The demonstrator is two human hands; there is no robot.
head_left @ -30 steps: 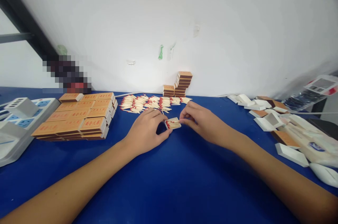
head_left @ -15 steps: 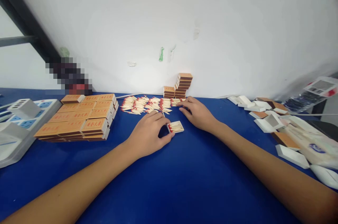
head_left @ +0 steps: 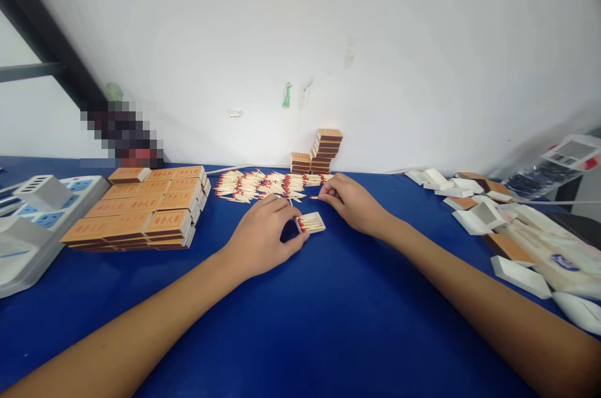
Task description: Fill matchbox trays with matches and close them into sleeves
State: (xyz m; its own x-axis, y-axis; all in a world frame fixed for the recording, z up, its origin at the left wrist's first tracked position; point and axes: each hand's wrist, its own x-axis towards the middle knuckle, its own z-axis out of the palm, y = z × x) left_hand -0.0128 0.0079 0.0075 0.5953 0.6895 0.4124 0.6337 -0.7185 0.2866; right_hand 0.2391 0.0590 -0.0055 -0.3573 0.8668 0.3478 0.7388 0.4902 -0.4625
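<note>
Centrally on the blue table (head_left: 300, 323) lies an open matchbox tray (head_left: 312, 223), filled with red-tipped matches. The left hand (head_left: 263, 235) pinches its left end narrowly between thumb and fingers. Just beyond it, the right hand (head_left: 353, 201) has its fingertips closed on 1 match (head_left: 313, 198), at the edge of the loose match pile (head_left: 263, 185). Finished orange matchboxes (head_left: 141, 207) are stacked to the left beside a power strip (head_left: 42, 210). A smaller box stack (head_left: 325, 151) stands against the wall, and empty white trays (head_left: 474, 213) lie to the right.
</note>
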